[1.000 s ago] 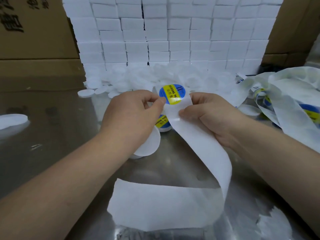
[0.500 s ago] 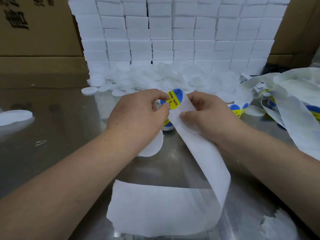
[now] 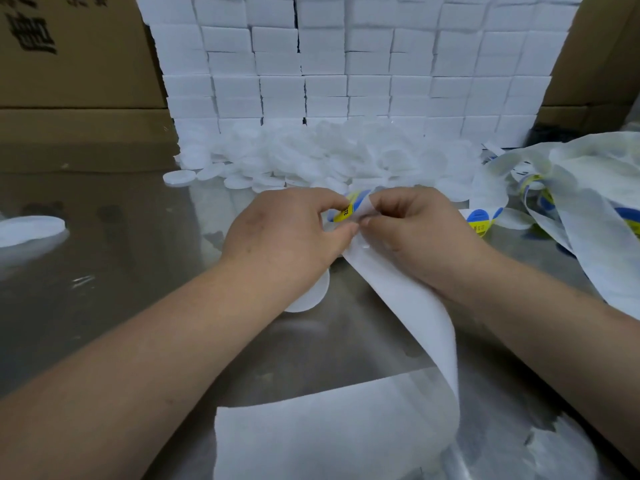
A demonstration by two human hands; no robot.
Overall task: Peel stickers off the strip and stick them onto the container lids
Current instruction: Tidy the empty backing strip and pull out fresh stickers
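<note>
A round blue and yellow sticker [image 3: 348, 207] curls between my two hands at the top of a white backing strip [image 3: 415, 306]. My left hand [image 3: 287, 237] pinches the sticker's edge with thumb and forefinger. My right hand [image 3: 419, 233] grips the strip just beside it. The strip runs down toward me and folds flat on the metal table [image 3: 104, 271]. A white round lid [image 3: 311, 292] lies under my left wrist, mostly hidden. A heap of white lids [image 3: 329, 157] lies behind my hands.
White boxes [image 3: 346, 64] are stacked in a wall at the back, with cardboard cartons [image 3: 69, 64] on both sides. Tangled strip with more stickers [image 3: 478, 220] lies at the right. A lone white lid [image 3: 31, 230] sits at the far left.
The sticker faced me flat on the strip; now it is bent and partly lifted off between my fingers. Both hands have closed in together.
</note>
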